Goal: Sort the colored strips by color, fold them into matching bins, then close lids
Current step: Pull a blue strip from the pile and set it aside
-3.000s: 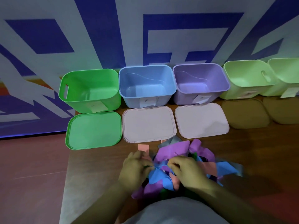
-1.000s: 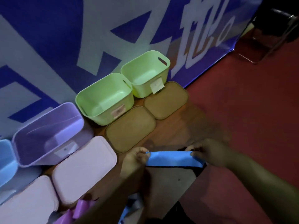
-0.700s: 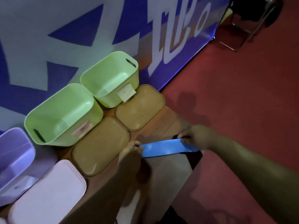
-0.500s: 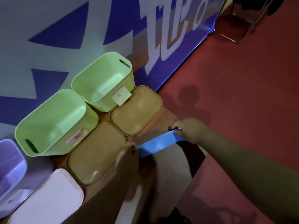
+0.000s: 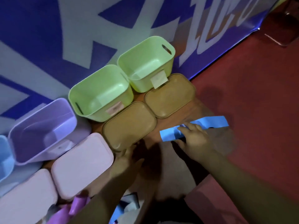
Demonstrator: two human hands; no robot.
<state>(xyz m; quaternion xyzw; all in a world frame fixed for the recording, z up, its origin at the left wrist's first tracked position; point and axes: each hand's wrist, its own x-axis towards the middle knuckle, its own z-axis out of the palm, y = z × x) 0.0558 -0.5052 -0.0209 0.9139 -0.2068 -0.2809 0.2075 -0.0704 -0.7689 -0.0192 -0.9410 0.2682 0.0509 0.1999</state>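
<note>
- One blue strip (image 5: 215, 121) lies stretched out on the surface (image 5: 168, 123), near its right side, just in front of the right brown lid (image 5: 169, 96).
- Right grip (image 5: 195, 139) is open. Its fingers lie across the strip's middle and press it down, and both strip ends stick out past the hand.
- Left grip (image 5: 125, 160) is open and holds nothing, with its fingertips at the near corner of the left brown lid (image 5: 129, 128).
- Left green bin (image 5: 100, 96) and right green bin (image 5: 145, 62) stand open behind the brown lids, each with a paper label on the front.
- Purple bin (image 5: 40, 126) stands open further left, with a pink lid (image 5: 80, 164) in front of it.
- Loose purple strips (image 5: 76, 206) lie at the bottom edge, blurred.
</note>
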